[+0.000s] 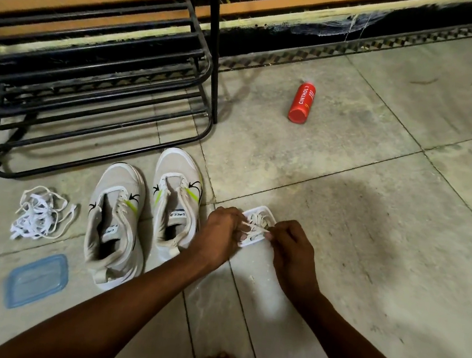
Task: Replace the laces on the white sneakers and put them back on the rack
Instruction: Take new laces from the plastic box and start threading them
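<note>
Two white sneakers (147,215) stand side by side on the tiled floor (346,192), toes pointing toward the black metal shoe rack (98,78), just short of its bottom rail. Both are unlaced in their upper eyelets; each shows a yellow-green strip and black markings on its sides. The sneaker farther from the tray sits slightly nearer the camera than its mate.

Position of other items, taken from the sneakers:
- A loose tangle of white laces (40,215) lies on the floor on the far side of the pair from the hands, near but apart from the shoes.
- A blue lid (37,281) lies flat on the floor, below that tangle in the view and just beside the heel of the nearer sneaker.
- A small white tray (266,212) sits on the floor on the opposite side of the pair, close to it. It holds a bundle of off-white laces (256,223).
- A red can (302,103) lies on its side, well apart from the sneakers, beyond the tray and toward the wall.

Left hand (220,233): fingers curled, gripping the bundle in the tray at its sneaker-side edge; forearm crosses just in front of the nearest heel.

Right hand (292,245): fingers curled, thumb and forefinger pinching a strand of the same bundle at the tray's other edge.

Both hands are over the tray; neither touches a sneaker.
</note>
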A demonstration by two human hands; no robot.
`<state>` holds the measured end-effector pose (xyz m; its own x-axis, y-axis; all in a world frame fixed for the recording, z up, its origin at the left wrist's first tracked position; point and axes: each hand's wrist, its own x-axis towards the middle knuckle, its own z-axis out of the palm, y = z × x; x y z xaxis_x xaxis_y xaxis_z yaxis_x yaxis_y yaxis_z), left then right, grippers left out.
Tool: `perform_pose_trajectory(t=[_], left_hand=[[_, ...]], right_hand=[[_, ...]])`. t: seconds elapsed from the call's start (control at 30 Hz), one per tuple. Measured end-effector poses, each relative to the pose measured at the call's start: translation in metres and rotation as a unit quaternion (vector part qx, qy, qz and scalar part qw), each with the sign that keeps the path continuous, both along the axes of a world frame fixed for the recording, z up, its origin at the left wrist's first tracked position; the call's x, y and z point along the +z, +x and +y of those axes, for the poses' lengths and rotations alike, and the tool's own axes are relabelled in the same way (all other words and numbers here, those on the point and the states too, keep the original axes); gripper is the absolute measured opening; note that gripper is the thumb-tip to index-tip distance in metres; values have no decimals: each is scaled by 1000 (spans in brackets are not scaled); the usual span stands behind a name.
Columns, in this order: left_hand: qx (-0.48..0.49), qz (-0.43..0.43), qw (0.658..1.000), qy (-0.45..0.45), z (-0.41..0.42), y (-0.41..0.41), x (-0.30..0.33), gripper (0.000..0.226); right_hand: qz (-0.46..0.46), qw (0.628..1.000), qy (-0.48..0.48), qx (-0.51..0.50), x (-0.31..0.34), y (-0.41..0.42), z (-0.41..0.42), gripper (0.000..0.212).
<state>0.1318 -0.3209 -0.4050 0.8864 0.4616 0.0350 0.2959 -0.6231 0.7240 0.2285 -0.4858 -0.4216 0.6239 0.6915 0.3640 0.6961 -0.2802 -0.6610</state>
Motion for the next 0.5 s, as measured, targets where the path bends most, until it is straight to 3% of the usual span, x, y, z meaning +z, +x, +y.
perform_pose_trajectory(t=[0.1, 0.27, 0.4, 0.5], left_hand=[[-2, -2, 1000, 15, -1, -2, 0, 33], [21, -1, 999, 32, -6, -8, 8, 32], [37, -15, 999, 27, -12, -11, 13, 53], [-3, -7, 998, 58, -11, -14, 13, 65]], right_hand=[[14, 1000, 4, -12, 6, 10, 7, 9], [-21, 996, -47, 67, 11, 29, 16, 25], [-92, 977, -124, 150, 13, 44, 23, 32], [-79, 968, -137, 194, 18, 46, 28, 43]])
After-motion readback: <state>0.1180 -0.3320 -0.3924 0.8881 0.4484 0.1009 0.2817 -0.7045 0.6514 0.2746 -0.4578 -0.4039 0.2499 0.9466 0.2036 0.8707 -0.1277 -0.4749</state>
